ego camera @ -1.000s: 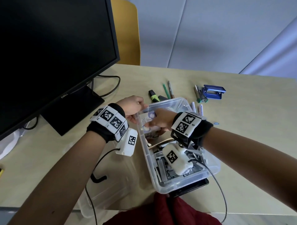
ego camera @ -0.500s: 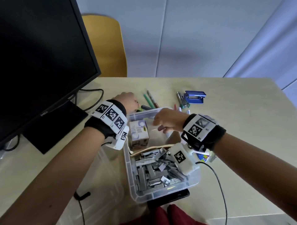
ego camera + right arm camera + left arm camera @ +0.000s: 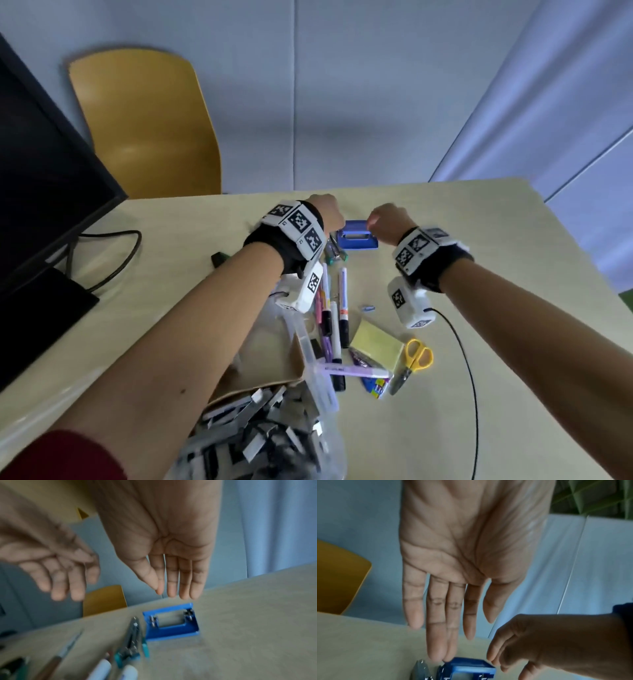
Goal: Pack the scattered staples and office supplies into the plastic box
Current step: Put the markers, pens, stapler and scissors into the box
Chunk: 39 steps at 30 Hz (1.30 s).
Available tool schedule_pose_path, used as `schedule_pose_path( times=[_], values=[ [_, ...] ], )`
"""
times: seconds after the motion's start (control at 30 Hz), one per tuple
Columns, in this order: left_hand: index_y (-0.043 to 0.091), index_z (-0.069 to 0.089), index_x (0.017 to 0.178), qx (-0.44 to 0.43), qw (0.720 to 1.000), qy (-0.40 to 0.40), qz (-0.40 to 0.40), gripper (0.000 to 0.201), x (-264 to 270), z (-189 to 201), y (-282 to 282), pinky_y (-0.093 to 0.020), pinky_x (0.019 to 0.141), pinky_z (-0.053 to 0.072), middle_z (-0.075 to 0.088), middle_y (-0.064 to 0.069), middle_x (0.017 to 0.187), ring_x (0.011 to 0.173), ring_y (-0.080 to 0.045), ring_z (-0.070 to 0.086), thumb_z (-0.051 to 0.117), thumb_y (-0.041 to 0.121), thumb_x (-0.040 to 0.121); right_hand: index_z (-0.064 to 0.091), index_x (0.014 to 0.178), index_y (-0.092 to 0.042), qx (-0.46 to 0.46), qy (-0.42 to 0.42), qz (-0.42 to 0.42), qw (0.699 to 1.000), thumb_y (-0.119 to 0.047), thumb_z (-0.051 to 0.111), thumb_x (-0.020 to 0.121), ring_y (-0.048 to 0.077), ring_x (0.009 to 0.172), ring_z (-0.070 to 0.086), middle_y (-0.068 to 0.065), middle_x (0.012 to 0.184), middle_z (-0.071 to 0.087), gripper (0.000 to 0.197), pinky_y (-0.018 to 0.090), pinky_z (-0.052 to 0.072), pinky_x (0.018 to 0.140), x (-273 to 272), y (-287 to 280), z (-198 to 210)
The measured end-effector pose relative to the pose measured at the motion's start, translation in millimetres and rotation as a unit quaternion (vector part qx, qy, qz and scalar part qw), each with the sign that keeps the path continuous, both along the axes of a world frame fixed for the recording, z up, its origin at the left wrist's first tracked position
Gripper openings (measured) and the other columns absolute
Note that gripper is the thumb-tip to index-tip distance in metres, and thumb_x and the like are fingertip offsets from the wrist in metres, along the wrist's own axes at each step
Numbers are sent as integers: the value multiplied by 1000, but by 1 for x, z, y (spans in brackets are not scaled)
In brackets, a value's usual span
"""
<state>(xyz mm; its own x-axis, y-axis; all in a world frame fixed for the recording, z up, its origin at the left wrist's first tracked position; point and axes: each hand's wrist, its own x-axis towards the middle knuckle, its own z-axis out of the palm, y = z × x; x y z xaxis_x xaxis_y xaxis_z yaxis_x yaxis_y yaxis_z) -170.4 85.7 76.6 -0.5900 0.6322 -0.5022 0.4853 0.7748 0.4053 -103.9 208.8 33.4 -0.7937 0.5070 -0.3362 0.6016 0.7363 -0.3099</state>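
Observation:
A blue hole punch (image 3: 358, 236) lies at the far side of the table. My left hand (image 3: 325, 212) hovers at its left end and my right hand (image 3: 385, 221) at its right end. In the left wrist view the left hand (image 3: 453, 628) has straight fingers whose tips reach the punch (image 3: 467, 669); I cannot tell if they touch it. In the right wrist view the right hand (image 3: 175, 588) is flat and empty just above the punch (image 3: 171, 622). The clear plastic box (image 3: 310, 346), near me, holds a pile of staple strips (image 3: 257, 428).
Between box and punch lie several markers (image 3: 342, 301), a metal stapler tool with teal grips (image 3: 334, 253), yellow sticky notes (image 3: 376, 339), yellow-handled scissors (image 3: 416, 359) and a purple highlighter (image 3: 352, 371). A monitor (image 3: 44, 178) stands left, a yellow chair (image 3: 144, 126) behind the table.
Both hands have left the plastic box and reached forward to the blue hole punch. The small staple carton stayed in the box. The head view has swung forward.

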Motion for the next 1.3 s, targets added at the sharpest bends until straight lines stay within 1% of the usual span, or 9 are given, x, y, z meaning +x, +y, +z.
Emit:
schedule_pose_path(
  times=[0.27,0.4,0.53,0.7,0.8,0.93,1.1,1.2,1.3],
  values=[
    [-3,56,115,-57,997,-41,-7,33,-21,-22,26,-37,95,48,63,-19,115,106,-32,62,48,21,94,48,120,-11,57,-28,62,996,3,42,83,32,120,39,12,125,48,40,41,39,95,-20,19,-62],
    [4,54,95,-63,997,-38,-8,15,-26,-26,29,-28,79,44,61,-15,109,92,-25,57,46,17,96,48,113,-8,118,14,67,991,6,42,83,34,110,44,14,117,47,34,42,37,90,-20,12,-73],
    [1,53,122,-71,997,-28,-1,34,-25,-33,32,-33,90,45,59,-15,123,106,-28,58,52,20,93,52,94,-4,46,76,80,993,6,43,80,36,91,56,19,98,56,19,36,40,73,-16,13,-73],
    [14,41,137,-5,1000,-10,10,55,-24,-37,27,-26,91,39,48,-5,136,120,-23,49,62,19,87,55,79,-2,-39,169,22,985,6,47,79,30,70,48,14,71,51,12,31,31,59,1,8,-51],
    [14,53,126,46,998,-39,20,42,-27,-31,21,-26,88,41,56,-8,122,111,-24,54,64,20,86,65,79,1,-73,239,11,968,1,56,80,29,65,55,10,64,54,9,30,42,61,10,2,-25],
    [3,64,98,132,990,-47,13,18,-25,-7,-2,-27,71,42,60,-14,85,80,-24,56,60,17,88,66,73,-9,-94,297,8,950,-2,61,76,12,51,43,3,54,50,9,9,32,48,19,-12,13],
    [8,56,84,219,967,-118,62,9,-20,23,-52,-42,81,54,62,-21,90,89,-36,67,54,9,93,60,73,-21,-255,369,-42,893,-15,64,83,14,68,54,-1,70,59,13,27,44,66,26,-42,50],
    [8,55,103,281,927,-201,146,11,-14,33,-87,-26,67,58,62,-13,93,78,-27,67,51,15,96,56,100,-15,-395,359,-27,845,-18,63,86,16,80,56,3,90,58,17,31,47,72,35,-70,67],
    [11,55,101,321,876,-285,221,12,-2,39,-118,-26,66,58,62,-13,97,72,-27,66,45,16,98,49,115,-18,-404,330,21,853,-8,67,81,20,86,56,6,104,56,40,35,52,78,42,-95,73]
  ],
)
